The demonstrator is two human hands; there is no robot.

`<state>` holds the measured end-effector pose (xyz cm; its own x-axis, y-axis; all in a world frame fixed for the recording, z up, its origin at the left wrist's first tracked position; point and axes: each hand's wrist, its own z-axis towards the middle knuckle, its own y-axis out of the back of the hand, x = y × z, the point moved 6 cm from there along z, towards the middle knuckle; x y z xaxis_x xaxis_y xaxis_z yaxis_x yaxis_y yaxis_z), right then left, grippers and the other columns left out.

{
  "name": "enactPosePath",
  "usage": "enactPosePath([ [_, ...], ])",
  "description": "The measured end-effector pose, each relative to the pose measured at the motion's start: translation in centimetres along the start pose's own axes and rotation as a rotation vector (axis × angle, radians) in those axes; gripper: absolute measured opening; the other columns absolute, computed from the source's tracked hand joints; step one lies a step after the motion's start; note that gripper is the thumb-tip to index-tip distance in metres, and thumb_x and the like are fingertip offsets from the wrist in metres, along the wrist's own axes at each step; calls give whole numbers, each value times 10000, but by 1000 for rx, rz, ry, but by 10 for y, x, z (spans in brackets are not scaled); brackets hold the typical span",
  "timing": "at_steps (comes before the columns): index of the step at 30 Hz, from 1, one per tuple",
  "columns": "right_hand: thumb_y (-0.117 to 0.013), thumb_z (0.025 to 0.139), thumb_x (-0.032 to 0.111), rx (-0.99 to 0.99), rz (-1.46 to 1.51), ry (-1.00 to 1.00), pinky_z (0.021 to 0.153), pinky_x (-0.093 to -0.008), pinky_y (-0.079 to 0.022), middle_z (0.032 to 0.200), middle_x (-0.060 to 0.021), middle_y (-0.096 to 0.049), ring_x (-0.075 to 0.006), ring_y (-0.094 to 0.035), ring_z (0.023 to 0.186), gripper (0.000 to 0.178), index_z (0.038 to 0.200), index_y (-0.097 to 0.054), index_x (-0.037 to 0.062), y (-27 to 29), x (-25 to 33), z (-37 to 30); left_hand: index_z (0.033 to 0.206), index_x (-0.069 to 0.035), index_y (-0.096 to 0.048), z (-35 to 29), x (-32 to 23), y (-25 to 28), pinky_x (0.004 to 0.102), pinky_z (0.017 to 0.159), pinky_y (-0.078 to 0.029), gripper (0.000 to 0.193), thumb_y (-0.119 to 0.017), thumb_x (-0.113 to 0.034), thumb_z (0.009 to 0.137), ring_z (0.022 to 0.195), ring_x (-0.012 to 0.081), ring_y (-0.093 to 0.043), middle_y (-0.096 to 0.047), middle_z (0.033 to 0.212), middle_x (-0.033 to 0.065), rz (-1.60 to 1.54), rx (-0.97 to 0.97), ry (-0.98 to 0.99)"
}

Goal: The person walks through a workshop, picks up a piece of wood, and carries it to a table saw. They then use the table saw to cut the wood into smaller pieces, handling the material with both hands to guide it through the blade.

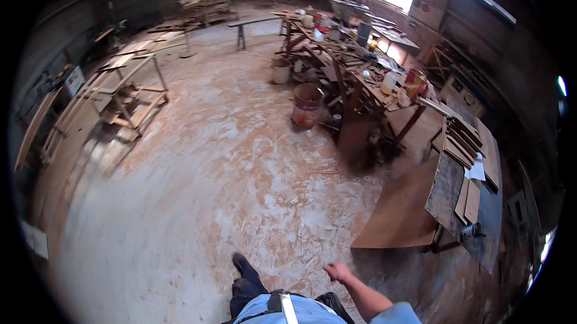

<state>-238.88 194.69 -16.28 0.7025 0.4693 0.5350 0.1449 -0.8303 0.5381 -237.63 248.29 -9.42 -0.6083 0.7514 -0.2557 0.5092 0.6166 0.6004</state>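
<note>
My right hand [338, 272] hangs low over the floor in front of my body, its arm reaching in from the lower edge. Its fingers look curled in, and nothing shows sticking out of them. Nearest to it, though apart from it, is a large brown sheet [396, 213] along the side of a dark-topped table [443, 183]. Wood strips [461, 142], a white paper [476, 169] and a small dark can [472, 232] are on that table. My left hand is out of sight.
A dirty bucket [306, 107] and a paler bucket [280, 72] stand by a cluttered workbench [360, 59] bearing scraps and containers. On the left is a wooden stand [139, 121] beside long planks. A narrow trestle [255, 22] stands farther back. The floor [210, 168] is dusty and stained.
</note>
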Motion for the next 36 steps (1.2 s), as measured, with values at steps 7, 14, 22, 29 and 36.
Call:
enactPosePath([
  [7,-608,869,302,-141,668,-285,485,-348,-514,623,-46,-545,-176,-560,518,292,771,-603,26,52,145,145,1123,-29,-603,176,-162,115,416,790,-530,631,-762,-352,606,920,339,-659,-665,1012,200,-31,73,-87],
  [14,-605,862,316,-91,589,-520,549,-371,-567,775,-100,-622,-215,-611,589,321,920,-634,2,59,250,247,1112,-14,-602,370,-316,304,411,784,-533,624,-787,-298,588,925,336,-660,-675,997,186,-2,-138,-170],
  [22,-534,840,196,-5,715,-514,388,-392,-416,630,-83,-547,-242,-561,474,171,789,-581,39,89,326,465,1122,-79,-620,475,-599,469,398,820,-516,604,-737,-386,615,957,326,-645,-673,1016,170,-52,-209,-244],
  [29,-516,825,149,6,351,62,470,-367,-433,612,-40,-521,-202,-510,497,181,677,-553,50,219,600,711,1205,-65,-577,575,-675,567,398,901,-484,698,-749,-407,621,1025,326,-627,-661,1072,187,-234,-233,-109],
  [36,-536,827,187,-120,312,174,535,-323,-464,647,-75,-598,-172,-545,540,200,731,-605,25,293,841,872,1211,-56,-572,755,-804,660,388,902,-485,697,-753,-395,629,1032,310,-629,-657,1090,185,-393,-198,-135],
])
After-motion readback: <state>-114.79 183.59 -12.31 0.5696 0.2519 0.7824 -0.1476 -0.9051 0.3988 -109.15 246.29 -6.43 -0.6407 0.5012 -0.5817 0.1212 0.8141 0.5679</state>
